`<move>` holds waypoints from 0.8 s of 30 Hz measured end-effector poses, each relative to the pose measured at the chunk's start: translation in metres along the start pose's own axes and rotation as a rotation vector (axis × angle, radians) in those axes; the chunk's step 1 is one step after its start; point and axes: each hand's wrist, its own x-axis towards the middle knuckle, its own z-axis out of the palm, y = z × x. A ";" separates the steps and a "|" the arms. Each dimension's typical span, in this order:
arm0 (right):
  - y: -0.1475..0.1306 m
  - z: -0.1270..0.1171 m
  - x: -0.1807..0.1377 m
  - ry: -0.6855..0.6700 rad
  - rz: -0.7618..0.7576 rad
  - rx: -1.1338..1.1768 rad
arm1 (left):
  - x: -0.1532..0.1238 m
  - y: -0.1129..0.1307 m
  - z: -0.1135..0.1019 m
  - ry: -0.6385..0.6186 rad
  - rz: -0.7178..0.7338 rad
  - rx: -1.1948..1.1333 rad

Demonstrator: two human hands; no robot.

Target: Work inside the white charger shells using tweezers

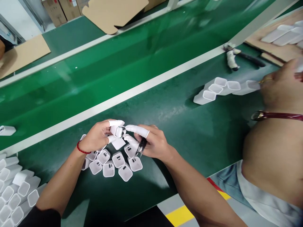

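My left hand (100, 135), with white finger cots on thumb and forefinger, grips a white plastic housing (115, 130). Metal parts (123, 131) show at the housing's right end. Close against that end are the cotted thumb and forefinger of my right hand (152, 142). Below them, a dark shiny object (142, 144) lies within the right hand's curled fingers; its kind is not clear. Several open white housings (118, 160) stand on the green bench just under my hands, with small dark slots visible inside.
More white housings (15, 201) are packed at the lower left. A co-worker's arm (272, 142) is at the right, near several housings (215, 88) and pliers (232, 58). The green conveyor belt (78, 75) runs beyond a pale rail (99, 104), carrying a housing (8, 130).
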 end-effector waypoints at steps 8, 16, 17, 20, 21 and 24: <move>0.001 0.004 -0.002 -0.013 -0.012 -0.018 | 0.000 0.010 0.005 0.009 -0.018 -0.031; 0.007 0.008 -0.003 0.093 0.021 -0.009 | -0.001 0.016 0.006 0.007 -0.009 -0.185; 0.008 0.009 -0.004 0.107 0.042 -0.011 | -0.002 0.017 0.006 0.014 0.002 -0.205; 0.010 0.009 -0.005 0.124 0.098 -0.028 | -0.003 0.019 0.004 0.046 0.019 -0.244; 0.011 0.010 -0.005 0.126 0.108 -0.034 | -0.003 0.019 0.004 0.059 0.012 -0.265; 0.011 0.011 -0.004 0.123 0.110 -0.039 | -0.002 0.018 0.003 0.116 -0.005 -0.354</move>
